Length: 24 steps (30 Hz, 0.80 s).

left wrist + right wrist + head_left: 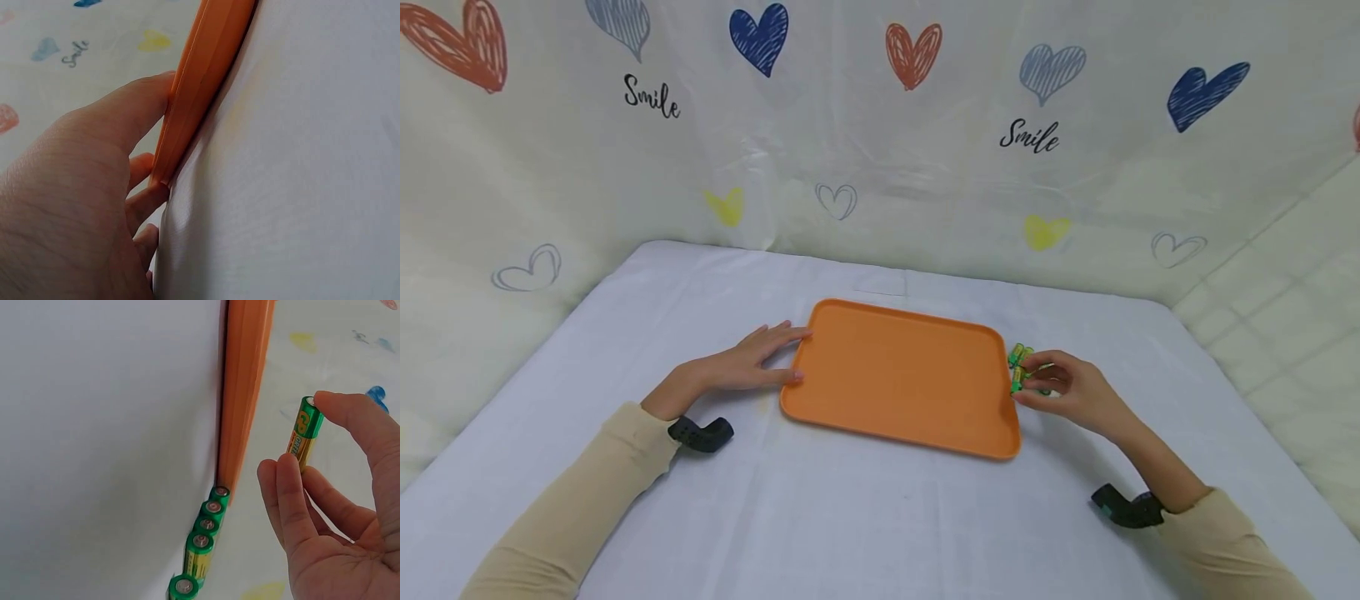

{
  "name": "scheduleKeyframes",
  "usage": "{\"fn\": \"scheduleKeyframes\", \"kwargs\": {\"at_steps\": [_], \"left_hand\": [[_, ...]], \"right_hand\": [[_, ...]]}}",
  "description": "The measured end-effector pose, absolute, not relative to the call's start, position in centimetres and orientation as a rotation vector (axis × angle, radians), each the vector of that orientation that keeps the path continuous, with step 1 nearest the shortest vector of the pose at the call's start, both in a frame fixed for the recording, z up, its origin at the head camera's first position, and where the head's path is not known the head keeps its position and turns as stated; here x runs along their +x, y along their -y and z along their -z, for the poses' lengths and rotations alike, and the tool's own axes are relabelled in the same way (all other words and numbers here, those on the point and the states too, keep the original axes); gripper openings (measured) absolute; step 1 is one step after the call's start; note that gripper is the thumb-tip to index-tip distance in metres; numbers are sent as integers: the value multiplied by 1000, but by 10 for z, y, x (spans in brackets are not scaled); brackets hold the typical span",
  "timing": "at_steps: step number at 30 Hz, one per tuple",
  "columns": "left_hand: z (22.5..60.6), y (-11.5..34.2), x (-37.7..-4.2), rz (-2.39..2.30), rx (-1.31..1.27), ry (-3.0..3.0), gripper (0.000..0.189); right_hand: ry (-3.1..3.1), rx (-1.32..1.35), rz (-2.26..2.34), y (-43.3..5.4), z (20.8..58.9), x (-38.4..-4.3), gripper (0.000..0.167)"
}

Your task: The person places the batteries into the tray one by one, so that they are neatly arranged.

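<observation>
My right hand (1070, 396) pinches a green and gold GP battery (304, 434) between thumb and fingers, just off the right edge of an orange tray (898, 375). In the right wrist view the battery is held lengthwise, with the thumb at its upper end. Several more green batteries (199, 553) are on the cloth beside the tray's right side, partly covered by the hand in the head view. My left hand (752, 358) touches the tray's left rim, thumb and fingers spread and nearly straight.
A white cloth (850, 525) covers the table. Behind it hangs a pale curtain (940, 158) printed with hearts and the word Smile. The tray has a low raised rim, and nothing shows on its flat surface. Each wrist wears a black camera mount (702, 435).
</observation>
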<state>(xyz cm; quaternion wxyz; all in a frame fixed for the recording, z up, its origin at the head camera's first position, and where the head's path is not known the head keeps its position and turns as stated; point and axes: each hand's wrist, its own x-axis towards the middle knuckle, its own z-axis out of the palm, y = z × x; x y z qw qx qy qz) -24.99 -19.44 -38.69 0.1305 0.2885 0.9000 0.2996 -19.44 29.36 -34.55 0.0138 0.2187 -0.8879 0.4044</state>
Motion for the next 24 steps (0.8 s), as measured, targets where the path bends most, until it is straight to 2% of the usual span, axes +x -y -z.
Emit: {"fn": "scheduleKeyframes", "kwargs": {"at_steps": [24], "left_hand": [[385, 196, -250, -874, 888, -2629, 77]], "right_hand": [[2679, 914, -1404, -249, 346, -214, 38]]}}
